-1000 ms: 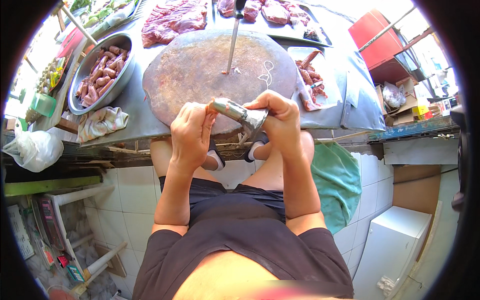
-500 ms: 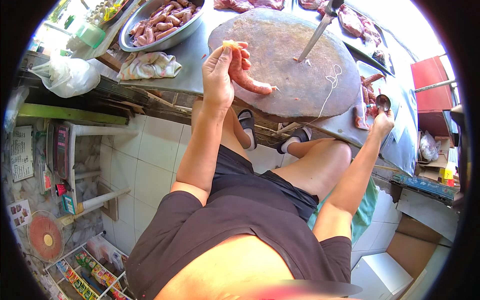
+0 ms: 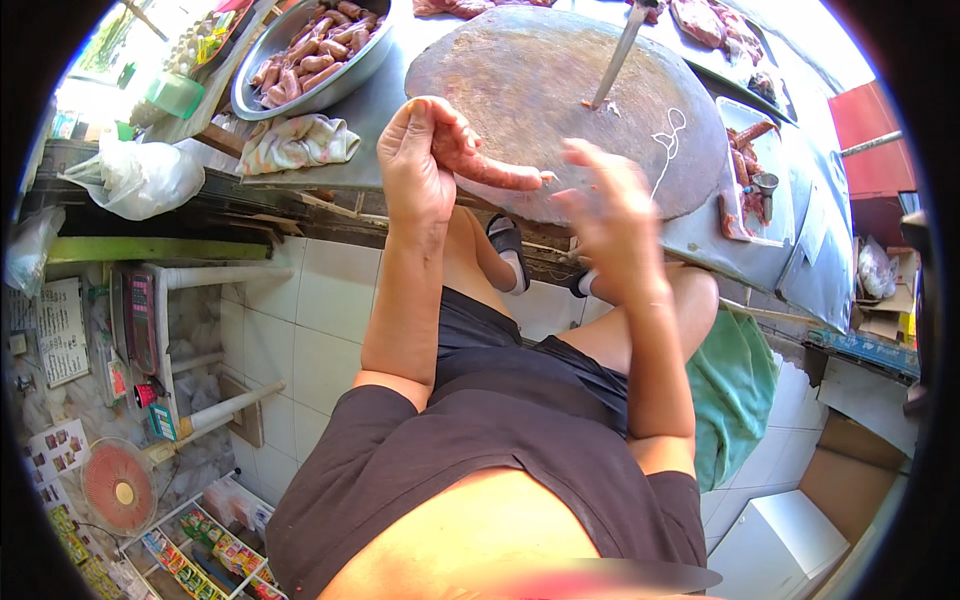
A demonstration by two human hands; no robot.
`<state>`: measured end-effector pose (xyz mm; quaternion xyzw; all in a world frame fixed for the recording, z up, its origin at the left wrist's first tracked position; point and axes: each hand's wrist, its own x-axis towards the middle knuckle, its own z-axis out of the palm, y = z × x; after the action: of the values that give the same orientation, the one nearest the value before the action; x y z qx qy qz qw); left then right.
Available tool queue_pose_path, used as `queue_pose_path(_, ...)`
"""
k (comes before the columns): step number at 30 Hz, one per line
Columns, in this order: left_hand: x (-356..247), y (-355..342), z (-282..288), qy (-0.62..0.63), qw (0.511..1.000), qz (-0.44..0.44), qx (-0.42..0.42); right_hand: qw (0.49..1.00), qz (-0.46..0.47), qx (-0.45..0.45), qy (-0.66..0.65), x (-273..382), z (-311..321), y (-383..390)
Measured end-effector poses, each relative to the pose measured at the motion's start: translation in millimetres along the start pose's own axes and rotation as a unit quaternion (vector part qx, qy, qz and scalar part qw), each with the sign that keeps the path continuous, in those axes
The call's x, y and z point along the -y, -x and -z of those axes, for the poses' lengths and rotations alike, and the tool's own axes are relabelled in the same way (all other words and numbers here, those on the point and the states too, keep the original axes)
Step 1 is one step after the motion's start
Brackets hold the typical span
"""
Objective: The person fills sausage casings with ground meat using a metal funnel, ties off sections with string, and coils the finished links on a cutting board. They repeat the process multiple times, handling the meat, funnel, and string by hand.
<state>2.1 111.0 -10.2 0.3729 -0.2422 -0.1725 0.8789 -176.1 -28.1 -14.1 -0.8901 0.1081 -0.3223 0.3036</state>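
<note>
My left hand [image 3: 415, 165] is closed around the upper end of a raw sausage [image 3: 497, 173], held over the near left edge of the round wooden chopping block [image 3: 520, 80]. The sausage's tied lower end points right. Just right of that tip, my right hand [image 3: 612, 215] hangs above the block's near edge, slightly blurred, with fingers apart and nothing in them. A small round metal funnel or scoop [image 3: 766, 184] rests on a white tray [image 3: 780, 228] beside raw meat and sausage pieces [image 3: 745, 160]. A loop of white string [image 3: 667, 140] lies on the block.
A knife [image 3: 617, 60] stands with its tip in the block. A metal basin [image 3: 372, 80] of sausage links and a folded cloth [image 3: 300, 143] are at the left. Raw meat [image 3: 700, 22] fills a tray at the far right. A green cloth [image 3: 735, 390] hangs by my right leg.
My right hand has let go of the metal funnel or scoop, which now rests on the white tray. That hand has moved left toward the sausage. The left hand still holds the sausage.
</note>
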Motion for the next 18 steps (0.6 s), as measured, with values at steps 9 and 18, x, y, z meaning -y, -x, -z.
queue_pose_path(9,-22.1,15.8,-12.6,0.105,0.994,0.023,-0.022,0.992,0.046,0.067,0.095,48.2,-71.0,-26.4)
queue_pose_path(18,-27.3,1.5,-5.0,0.151,0.984,0.094,-0.008,0.986,0.045,0.108,0.122,29.2,-29.8,-7.4)
